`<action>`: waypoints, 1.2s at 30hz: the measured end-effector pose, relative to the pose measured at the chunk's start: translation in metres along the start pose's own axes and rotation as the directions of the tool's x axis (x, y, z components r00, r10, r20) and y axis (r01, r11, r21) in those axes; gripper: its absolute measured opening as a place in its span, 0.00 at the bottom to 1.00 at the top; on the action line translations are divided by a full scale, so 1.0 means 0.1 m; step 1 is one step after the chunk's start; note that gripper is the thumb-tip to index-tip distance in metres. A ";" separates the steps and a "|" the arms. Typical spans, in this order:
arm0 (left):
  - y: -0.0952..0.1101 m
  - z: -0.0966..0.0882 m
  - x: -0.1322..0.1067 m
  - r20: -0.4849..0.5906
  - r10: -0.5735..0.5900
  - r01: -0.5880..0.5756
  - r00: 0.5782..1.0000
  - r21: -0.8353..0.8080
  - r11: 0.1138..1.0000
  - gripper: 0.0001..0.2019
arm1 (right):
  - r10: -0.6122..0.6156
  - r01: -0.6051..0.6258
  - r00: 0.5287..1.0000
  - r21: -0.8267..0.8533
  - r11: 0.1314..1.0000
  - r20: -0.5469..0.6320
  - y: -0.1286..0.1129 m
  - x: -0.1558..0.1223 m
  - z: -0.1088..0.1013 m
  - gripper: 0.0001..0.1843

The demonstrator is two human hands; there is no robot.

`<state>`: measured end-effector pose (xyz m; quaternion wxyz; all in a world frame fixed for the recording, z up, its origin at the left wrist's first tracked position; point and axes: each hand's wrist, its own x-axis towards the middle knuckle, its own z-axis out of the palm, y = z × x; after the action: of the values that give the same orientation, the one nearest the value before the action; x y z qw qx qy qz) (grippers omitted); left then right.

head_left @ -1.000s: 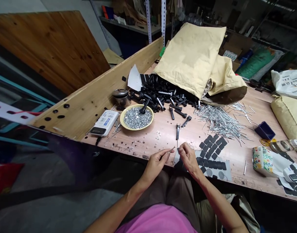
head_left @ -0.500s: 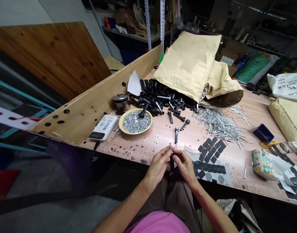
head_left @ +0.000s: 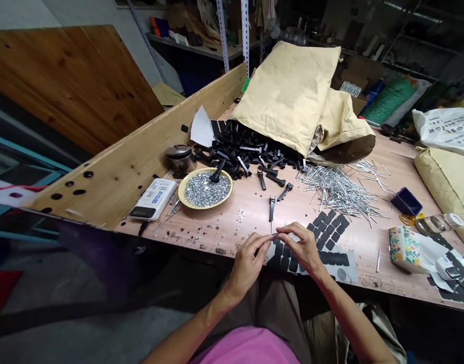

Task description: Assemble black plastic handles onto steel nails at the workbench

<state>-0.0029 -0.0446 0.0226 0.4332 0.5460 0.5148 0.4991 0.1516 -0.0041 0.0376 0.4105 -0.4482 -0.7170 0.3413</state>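
My left hand (head_left: 250,258) and my right hand (head_left: 302,248) meet at the near edge of the wooden table (head_left: 239,222), fingertips pinched together on a small thin metal pin (head_left: 274,236). They hover over a white sheet of black adhesive pads (head_left: 326,237). Just beyond the hands lie two loose black plastic parts (head_left: 271,207). A yellow dish of small silver bits (head_left: 205,188) sits to the left, and a heap of metal pins (head_left: 338,189) lies to the right.
A tan paper sack (head_left: 292,96) spills a pile of black plastic parts (head_left: 243,149). A white power bank (head_left: 153,198) and a small metal tin (head_left: 179,156) lie by the wooden side board (head_left: 140,156). A blue tray (head_left: 406,202), floral box (head_left: 404,246) and more sacks lie right.
My hands first came together and rose slightly above the table edge, then shifted a little right over the pad sheet, still pinching the small piece. The view has shifted slightly.
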 end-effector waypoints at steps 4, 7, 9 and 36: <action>0.01 0.01 0.00 -0.002 0.022 -0.021 1.000 0.041 0.999 0.11 | -0.010 0.012 0.999 -0.025 1.000 0.045 -0.04 0.00 -0.05 0.13; 0.05 -0.05 0.04 0.191 -0.186 0.212 0.964 -0.128 0.969 0.15 | -0.027 0.025 0.992 0.012 1.000 0.126 -0.04 0.01 -0.12 0.14; 0.07 -0.10 0.08 0.421 -0.346 0.465 0.838 -0.222 0.857 0.20 | -0.025 0.015 0.982 0.055 0.998 0.186 -0.03 0.01 -0.17 0.15; 0.02 -0.06 0.04 0.120 0.027 -0.041 0.992 0.119 0.992 0.14 | 0.049 -0.044 0.982 -0.031 0.999 0.183 0.02 -0.02 -0.15 0.19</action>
<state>-0.0084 -0.0412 0.0252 0.4204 0.6085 0.5083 0.4411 0.1660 -0.0036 0.0415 0.3286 -0.4370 -0.7455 0.3810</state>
